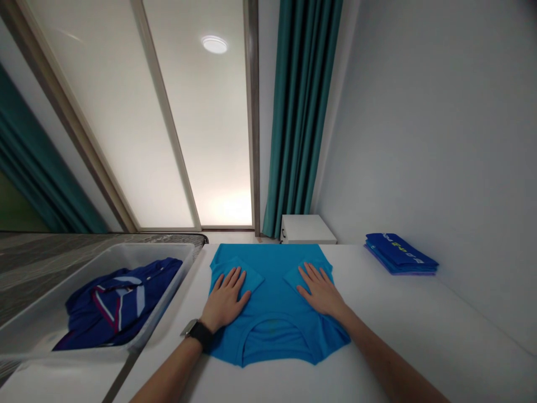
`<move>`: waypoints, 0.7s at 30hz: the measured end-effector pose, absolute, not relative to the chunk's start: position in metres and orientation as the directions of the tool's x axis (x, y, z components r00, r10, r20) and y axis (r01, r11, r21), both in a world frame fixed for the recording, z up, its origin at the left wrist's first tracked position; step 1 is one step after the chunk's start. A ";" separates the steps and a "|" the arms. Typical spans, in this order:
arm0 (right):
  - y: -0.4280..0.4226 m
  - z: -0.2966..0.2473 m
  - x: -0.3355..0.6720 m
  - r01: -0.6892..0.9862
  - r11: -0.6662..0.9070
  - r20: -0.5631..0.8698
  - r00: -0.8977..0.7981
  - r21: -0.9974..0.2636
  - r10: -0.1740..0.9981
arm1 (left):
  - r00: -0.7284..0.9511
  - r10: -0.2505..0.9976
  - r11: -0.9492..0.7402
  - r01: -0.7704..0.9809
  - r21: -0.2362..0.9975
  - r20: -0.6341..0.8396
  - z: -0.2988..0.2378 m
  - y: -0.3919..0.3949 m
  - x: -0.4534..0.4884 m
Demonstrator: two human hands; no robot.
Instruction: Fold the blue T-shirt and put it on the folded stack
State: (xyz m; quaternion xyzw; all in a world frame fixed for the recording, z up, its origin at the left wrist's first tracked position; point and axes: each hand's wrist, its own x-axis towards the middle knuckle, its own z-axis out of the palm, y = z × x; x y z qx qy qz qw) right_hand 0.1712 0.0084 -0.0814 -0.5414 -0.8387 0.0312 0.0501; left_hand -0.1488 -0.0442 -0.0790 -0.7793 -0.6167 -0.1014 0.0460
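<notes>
A bright blue T-shirt (274,291) lies spread on the white table, its neckline toward me and its far edge near the table's back. Both sleeves are folded inward over the body. My left hand (225,296) rests flat on the left sleeve, fingers spread, with a dark watch on the wrist. On the other sleeve lies my right hand (321,291), also flat with its fingers apart. Neither hand grips the cloth.
A translucent plastic bin (184,263) at the left holds a crumpled dark blue garment (121,302). Toward the right wall sits a stack of folded blue clothes (400,254) on the white table (419,324). Beyond the table stands a white cabinet (308,228).
</notes>
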 end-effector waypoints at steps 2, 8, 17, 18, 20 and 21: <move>0.006 -0.081 0.171 0.904 0.414 0.050 -0.411 -0.105 0.910 | 0.221 0.951 -0.237 0.970 0.052 0.218 -0.080 -0.047 -0.149; -0.003 -0.081 0.172 0.901 0.423 0.048 -0.420 -0.099 0.906 | 0.229 0.944 -0.248 0.967 0.053 0.236 -0.081 -0.058 -0.150; -0.029 -0.064 0.156 0.877 0.467 0.133 -0.453 -0.115 0.882 | 0.236 0.944 -0.255 0.965 0.057 0.232 -0.070 -0.069 -0.134; -0.038 -0.062 0.149 0.860 0.496 0.165 -0.475 -0.120 0.864 | 0.256 0.933 -0.279 0.958 0.062 0.252 -0.069 -0.075 -0.127; -0.059 -0.061 0.137 0.826 0.548 0.187 -0.522 -0.134 0.832 | 0.329 0.901 -0.362 0.929 0.070 0.283 -0.070 -0.089 -0.112; -0.069 -0.062 0.131 0.816 0.562 0.183 -0.536 -0.138 0.824 | 0.376 0.880 -0.412 0.908 0.072 0.290 -0.070 -0.097 -0.104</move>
